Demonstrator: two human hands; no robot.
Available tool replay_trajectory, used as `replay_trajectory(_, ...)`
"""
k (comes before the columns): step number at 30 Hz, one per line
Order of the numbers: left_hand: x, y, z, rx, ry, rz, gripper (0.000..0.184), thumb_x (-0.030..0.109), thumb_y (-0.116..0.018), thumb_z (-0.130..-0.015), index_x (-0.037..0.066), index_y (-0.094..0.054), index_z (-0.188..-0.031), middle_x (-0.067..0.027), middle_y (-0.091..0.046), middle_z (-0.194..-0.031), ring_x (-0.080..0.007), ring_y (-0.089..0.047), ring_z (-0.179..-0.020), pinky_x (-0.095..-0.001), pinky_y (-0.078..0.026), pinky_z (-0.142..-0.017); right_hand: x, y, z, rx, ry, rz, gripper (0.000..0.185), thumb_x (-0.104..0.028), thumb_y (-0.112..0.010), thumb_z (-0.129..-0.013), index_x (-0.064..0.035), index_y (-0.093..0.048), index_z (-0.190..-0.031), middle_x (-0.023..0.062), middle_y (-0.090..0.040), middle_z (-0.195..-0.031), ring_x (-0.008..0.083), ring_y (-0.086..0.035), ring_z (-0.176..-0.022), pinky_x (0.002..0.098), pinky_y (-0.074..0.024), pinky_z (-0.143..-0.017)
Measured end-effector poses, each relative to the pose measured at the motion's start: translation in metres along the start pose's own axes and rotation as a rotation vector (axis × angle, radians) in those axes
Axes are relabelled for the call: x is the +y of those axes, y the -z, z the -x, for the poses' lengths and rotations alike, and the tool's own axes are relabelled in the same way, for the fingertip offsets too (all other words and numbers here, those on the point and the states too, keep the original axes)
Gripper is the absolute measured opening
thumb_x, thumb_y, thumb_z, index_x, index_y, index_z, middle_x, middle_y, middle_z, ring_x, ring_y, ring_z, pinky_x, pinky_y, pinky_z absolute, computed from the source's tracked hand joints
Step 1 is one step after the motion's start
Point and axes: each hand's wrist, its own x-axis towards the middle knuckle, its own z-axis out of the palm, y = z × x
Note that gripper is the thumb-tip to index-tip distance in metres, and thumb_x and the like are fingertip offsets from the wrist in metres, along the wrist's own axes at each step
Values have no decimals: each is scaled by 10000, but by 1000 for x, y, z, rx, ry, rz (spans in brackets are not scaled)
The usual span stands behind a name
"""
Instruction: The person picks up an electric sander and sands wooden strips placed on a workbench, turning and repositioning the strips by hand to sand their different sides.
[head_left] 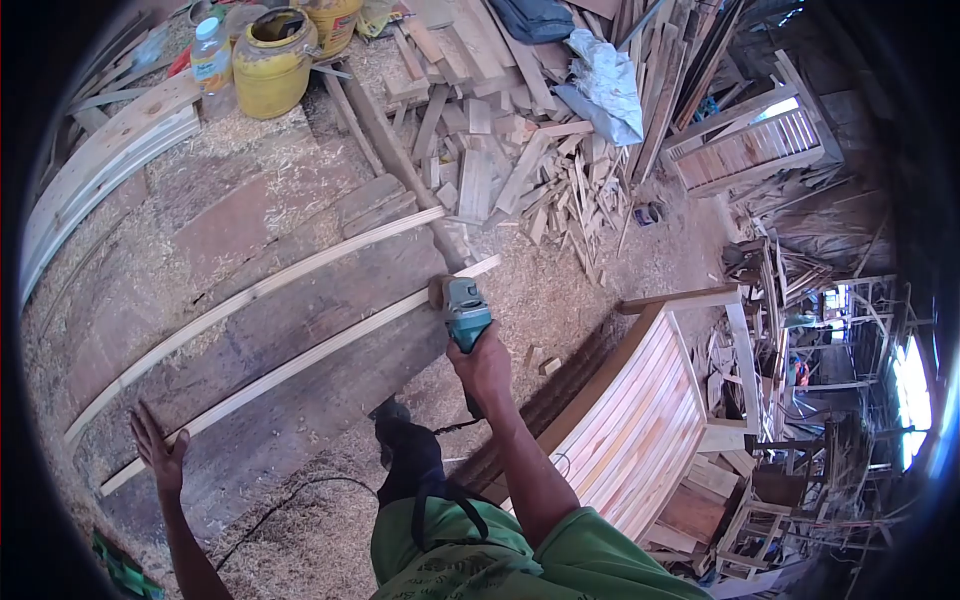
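My right hand [483, 366] is wrapped round the body of a teal angle grinder [467, 313]. The grinder's disc [437, 291] is at the far part of a long, pale wooden strip [310, 357]; whether it touches the wood I cannot tell. Toward the strip's near left end, my left hand [158, 448] lies with fingers spread, its thumb across the strip and the fingers on the workbench [330, 400]. A second pale strip [260, 283], slightly curved, lies on the bench beyond the first.
A yellow tub [272, 70] and a bottle [209, 60] stand at the bench's back. Wood offcuts [490, 160] are heaped beyond. A slatted wooden panel [630, 420] stands right of me. A black cord [290, 492] runs across shavings on the floor.
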Motion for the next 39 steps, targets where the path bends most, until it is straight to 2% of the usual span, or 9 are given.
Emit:
replay_trajectory(8, 1, 3, 0, -1, -34, 48, 1026, 535, -718, -899, 202, -143, -1681, -205, -101, -1730, -420, -86, -1586, -566, -74, -1245, 24, 18, -44, 53, -25, -41, 524, -301, -775, -837, 29, -471, -1108, 335, -691, -879, 532, -677, -820, 582, -541, -724)
replay_trajectory(9, 1, 3, 1, -1, -38, 53, 1025, 543, -712, -900, 202, -142, -1681, -206, -98, -1730, -421, -83, -1587, -567, -71, -1245, 27, 23, -51, -3, -102, -49, 646, -375, -775, -820, 53, -486, -1207, 348, -698, -974, 524, -685, -949, 549, -544, -832)
replay_trajectory(19, 3, 3, 1, 14, -56, 49, 1056, 596, -696, -885, 204, -127, -1683, -217, -90, -1728, -427, -82, -1586, -590, -68, -1240, 83, 32, -104, 86, -180, -61, 684, -401, -783, -792, 55, -545, -1242, 307, -711, -1020, 480, -698, -974, 513, -543, -858)
replay_trajectory(23, 1, 3, 0, 10, -50, 36, 1060, 604, -695, -886, 204, -122, -1682, -218, -92, -1727, -430, -83, -1584, -595, -76, -1239, 57, 36, -83, 30, -173, -118, 684, -384, -771, -800, 53, -527, -1266, 307, -709, -1023, 473, -699, -980, 514, -541, -858)
replay_trajectory(26, -2, 0, 0, 14, -50, 34, 1050, 598, -693, -895, 208, -118, -1683, -221, -91, -1726, -432, -82, -1584, -602, -81, -1237, 31, 7, -40, 10, 21, -47, 683, -378, -766, -841, 42, -470, -1291, 306, -704, -1017, 478, -703, -860, 533, -564, -742)
replay_trajectory(30, 5, 3, -1, -22, -9, 34, 1039, 551, -711, -903, 229, -105, -1684, -228, -90, -1724, -437, -81, -1584, -605, -87, -1231, -62, -43, 48, -129, 137, -50, 689, -385, -774, -849, 27, -435, -1285, 289, -693, -944, 471, -701, -769, 565, -567, -680)
replay_trajectory(32, 5, 4, -1, -23, -14, 52, 1041, 529, -722, -903, 238, -99, -1684, -234, -90, -1722, -438, -80, -1584, -605, -90, -1228, -111, -60, 85, -350, 202, -143, 674, -349, -757, -869, 8, -392, -1309, 279, -674, -985, 468, -705, -816, 550, -583, -695)
replay_trajectory(35, 11, 12, -3, -83, 28, 23, 1049, 525, -733, -894, 224, -112, -1683, -247, -90, -1718, -444, -84, -1581, -600, -106, -1226, -162, -106, 140, -364, 431, -109, 628, -319, -738, -889, -16, -369, -1297, 257, -647, -1061, 452, -709, -896, 541, -596, -725)
replay_trajectory(39, -1, 1, -3, -38, -8, 6, 1070, 544, -741, -881, 201, -119, -1682, -247, -93, -1717, -449, -89, -1576, -600, -117, -1227, -193, -104, 169, -527, 473, -43, 589, -321, -737, -895, -31, -381, -1264, 242, -628, -1107, 438, -709, -952, 534, -600, -748)
